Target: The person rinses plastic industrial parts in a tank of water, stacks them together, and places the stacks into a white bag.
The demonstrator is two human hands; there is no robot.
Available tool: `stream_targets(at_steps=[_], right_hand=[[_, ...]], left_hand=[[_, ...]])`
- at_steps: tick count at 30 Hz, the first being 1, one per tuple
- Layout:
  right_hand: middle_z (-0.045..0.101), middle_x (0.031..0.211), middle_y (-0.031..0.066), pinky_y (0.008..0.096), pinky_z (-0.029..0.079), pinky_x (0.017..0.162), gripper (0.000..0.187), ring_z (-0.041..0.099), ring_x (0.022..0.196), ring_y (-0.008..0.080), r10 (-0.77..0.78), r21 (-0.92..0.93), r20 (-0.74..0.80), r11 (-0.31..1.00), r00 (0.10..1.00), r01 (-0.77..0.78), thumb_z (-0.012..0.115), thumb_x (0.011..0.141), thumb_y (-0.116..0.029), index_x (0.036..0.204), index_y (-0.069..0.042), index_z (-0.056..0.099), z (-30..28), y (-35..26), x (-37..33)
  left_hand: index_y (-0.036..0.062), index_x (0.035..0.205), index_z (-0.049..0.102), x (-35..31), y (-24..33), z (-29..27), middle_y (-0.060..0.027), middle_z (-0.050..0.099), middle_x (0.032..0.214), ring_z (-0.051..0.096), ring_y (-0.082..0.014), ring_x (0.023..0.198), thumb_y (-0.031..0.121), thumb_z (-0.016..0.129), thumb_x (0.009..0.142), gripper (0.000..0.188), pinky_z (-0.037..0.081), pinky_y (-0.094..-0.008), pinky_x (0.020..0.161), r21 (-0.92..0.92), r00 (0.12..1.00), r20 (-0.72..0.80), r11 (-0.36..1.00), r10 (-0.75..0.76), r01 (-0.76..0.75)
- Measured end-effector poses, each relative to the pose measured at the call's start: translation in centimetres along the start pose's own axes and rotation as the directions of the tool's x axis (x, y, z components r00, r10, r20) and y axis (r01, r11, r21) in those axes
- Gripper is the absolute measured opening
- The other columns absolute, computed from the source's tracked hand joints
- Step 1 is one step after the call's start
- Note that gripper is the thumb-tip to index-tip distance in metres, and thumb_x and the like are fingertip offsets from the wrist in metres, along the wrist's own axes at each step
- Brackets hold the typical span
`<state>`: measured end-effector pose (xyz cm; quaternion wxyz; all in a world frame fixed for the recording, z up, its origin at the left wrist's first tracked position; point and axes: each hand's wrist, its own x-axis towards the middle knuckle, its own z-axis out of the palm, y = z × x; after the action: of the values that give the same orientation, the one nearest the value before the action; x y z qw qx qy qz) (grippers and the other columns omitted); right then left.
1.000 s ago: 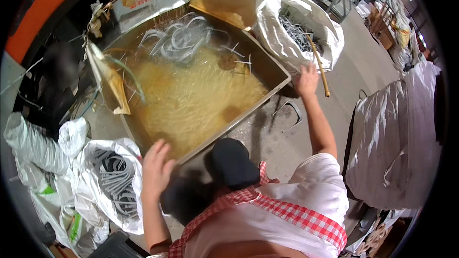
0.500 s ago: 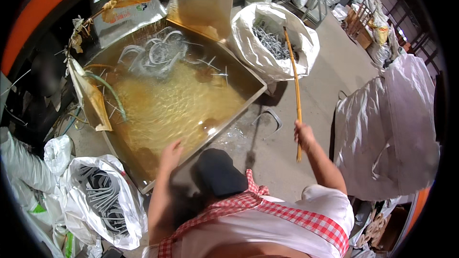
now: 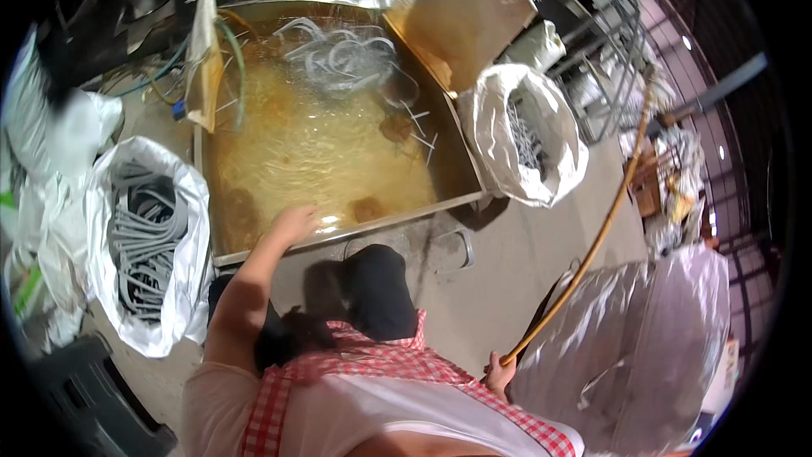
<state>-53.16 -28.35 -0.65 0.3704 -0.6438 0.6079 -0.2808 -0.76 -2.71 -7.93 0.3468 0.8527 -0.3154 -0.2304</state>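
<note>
My right hand [image 3: 499,375] is low on the right, closed around the lower end of a long bamboo pole [image 3: 605,228]. The pole slants up and away to the right, past the white sack of pieces. Near the front rim of a wide water tank [image 3: 397,220] hovers my left hand [image 3: 296,223], its fingers loosely stretched with nothing visible in them. Yellowish, rippling water fills the tank. At its far side, pale curved strips [image 3: 347,63] lie tangled in the water. A few thin pale sticks [image 3: 420,123] float by the right wall.
A white sack [image 3: 562,161] of grey pieces stands right of the tank. Another sack [image 3: 100,228] holds grey bent rods on the left. A U-shaped piece [image 3: 465,250] lies on the floor. A large wrapped bundle [image 3: 626,347] fills the lower right; a dark plastic case [image 3: 93,398] sits lower left.
My right hand has come down and back toward my body, swinging the pole's far end to the right, away from the sack. My left hand stays by the front rim. The view has turned.
</note>
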Motion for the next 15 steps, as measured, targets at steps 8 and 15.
stream_targets(at_steps=[8, 15], right_hand=[[0.044, 0.068, -0.0003, 0.0178, 0.035, 0.040, 0.021, 0.043, 0.051, 0.0051, -0.421, 0.285, 0.068, 0.877, 0.904, 0.387, 0.051, 0.090, -0.017, 0.105, -0.005, 0.043, 3.9, -17.4, 8.3], [0.037, 0.050, -0.0077, 0.0167, 0.027, 0.033, 0.028, 0.033, 0.038, 0.0013, -0.274, 0.063, 0.353, 0.961, 0.894, 0.270, 0.048, 0.092, -0.034, 0.086, -0.008, 0.056, 6.8, -14.3, 10.7]], left_hand=[[0.0084, 0.106, 0.061, 0.1, 0.6, 0.8, -0.0185, 0.062, 0.098, 0.058, -0.0346, 0.090, 0.021, 0.056, 0.074, 0.034, 0.046, -0.0420, 0.079, 0.107, 0.999, 0.048, 0.994, 0.008, -0.013], [0.0068, 0.105, 0.060, -0.2, 0.8, 0.6, -0.0181, 0.061, 0.099, 0.058, -0.0343, 0.093, 0.023, 0.057, 0.075, 0.033, 0.046, -0.0433, 0.079, 0.137, 0.999, 0.044, 0.990, -0.025, 0.019]])
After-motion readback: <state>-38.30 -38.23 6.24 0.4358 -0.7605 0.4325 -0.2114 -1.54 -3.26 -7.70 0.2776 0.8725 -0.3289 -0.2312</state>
